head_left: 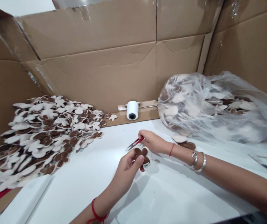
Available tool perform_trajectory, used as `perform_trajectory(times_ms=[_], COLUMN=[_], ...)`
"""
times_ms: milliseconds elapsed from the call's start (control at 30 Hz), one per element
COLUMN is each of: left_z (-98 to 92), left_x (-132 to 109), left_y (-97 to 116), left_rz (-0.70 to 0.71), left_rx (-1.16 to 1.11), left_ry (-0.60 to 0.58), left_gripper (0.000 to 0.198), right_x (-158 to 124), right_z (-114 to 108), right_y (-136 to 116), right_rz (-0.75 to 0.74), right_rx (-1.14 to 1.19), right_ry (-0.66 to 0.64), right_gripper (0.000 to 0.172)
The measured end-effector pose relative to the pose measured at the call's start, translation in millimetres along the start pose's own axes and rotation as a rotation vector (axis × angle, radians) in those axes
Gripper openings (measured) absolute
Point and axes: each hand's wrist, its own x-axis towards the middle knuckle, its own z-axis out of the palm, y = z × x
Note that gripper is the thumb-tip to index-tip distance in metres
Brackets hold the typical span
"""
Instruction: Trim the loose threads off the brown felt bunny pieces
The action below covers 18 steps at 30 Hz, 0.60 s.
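Brown four-lobed plush piece (138, 151) pinched in my left hand (129, 165), and I've got red-handled snips (136, 142) gripped in my right hand (152, 142).

You have bright light on the flat white table (88, 174), soft shadows across it, glare on the crinkled clear plastic bag (208, 121), and stretched, softer edges.

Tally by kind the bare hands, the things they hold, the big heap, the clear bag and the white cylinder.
Hands: 2 (left hand, right hand)
Flower-shaped piece, held: 1
Red-handled snips, held: 1
Heap: 1
Clear bag: 1
White cylinder: 1
Total: 7
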Motion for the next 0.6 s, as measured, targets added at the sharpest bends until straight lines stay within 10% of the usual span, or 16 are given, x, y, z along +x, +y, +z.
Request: perform_trajectory(times_ms=[300, 600], left_z=[0.3, -8.5], left_x=[2, 9], left_y=[-2, -2], left_rz=[0.022, -0.047], left_rx=[-0.117, -0.268], left_ry=[0.122, 0.243], left_gripper=[0.03, 0.027], right_x=[-55, -68], right_z=[-33, -21], right_y=[-35, -42], right_rz=[0.137, 0.436], right_rx=[0.93, 1.17], right_ry=[-0.005, -0.208], right_gripper=[0.033, 0.042])
